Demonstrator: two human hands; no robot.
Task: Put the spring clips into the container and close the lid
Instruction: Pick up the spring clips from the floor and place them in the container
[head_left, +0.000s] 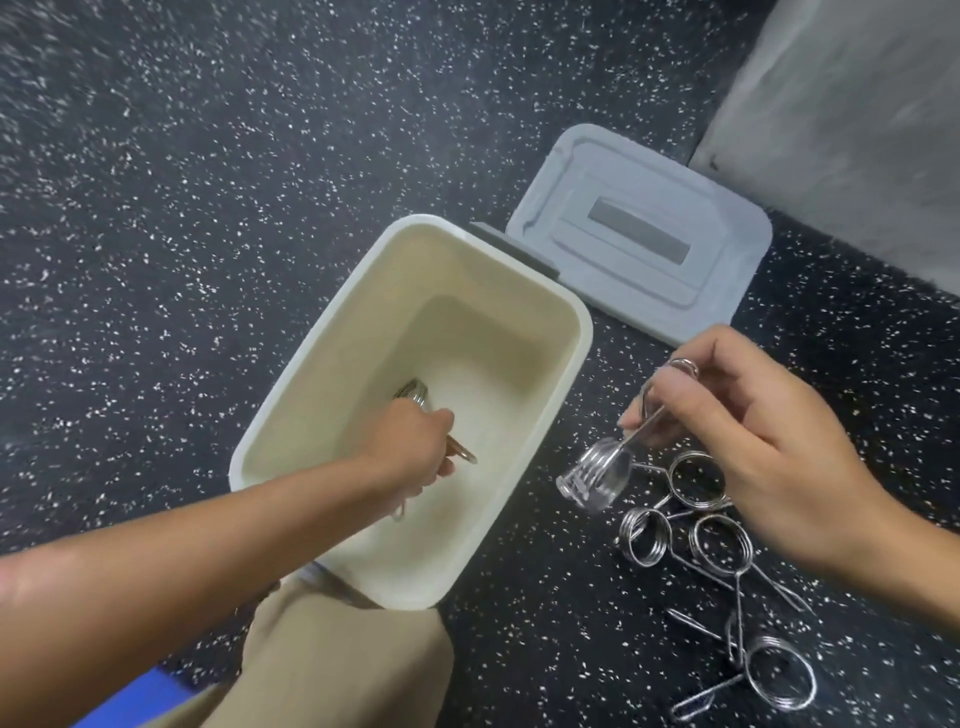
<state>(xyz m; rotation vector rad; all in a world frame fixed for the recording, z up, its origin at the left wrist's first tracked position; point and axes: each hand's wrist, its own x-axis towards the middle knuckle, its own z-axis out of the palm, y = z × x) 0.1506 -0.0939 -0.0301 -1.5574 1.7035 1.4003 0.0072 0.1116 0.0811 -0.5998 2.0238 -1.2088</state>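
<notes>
A cream container (332, 332) stands open on the speckled black floor. My left hand (410, 447) is down inside it, closed around a spring clip (415, 395) near the bottom. My right hand (763, 447) hovers to the right of the container and pinches the handles of another chrome spring clip (597, 478), whose coil hangs below the fingers. Several more spring clips (717, 545) lie on the floor under and in front of that hand. The grey lid (644, 234) lies flat on the floor behind the container's right corner.
A grey wall or panel (857, 114) rises at the back right. My knee in tan trousers (332, 670) sits against the container's near edge. Something blue (140, 696) shows at the bottom left.
</notes>
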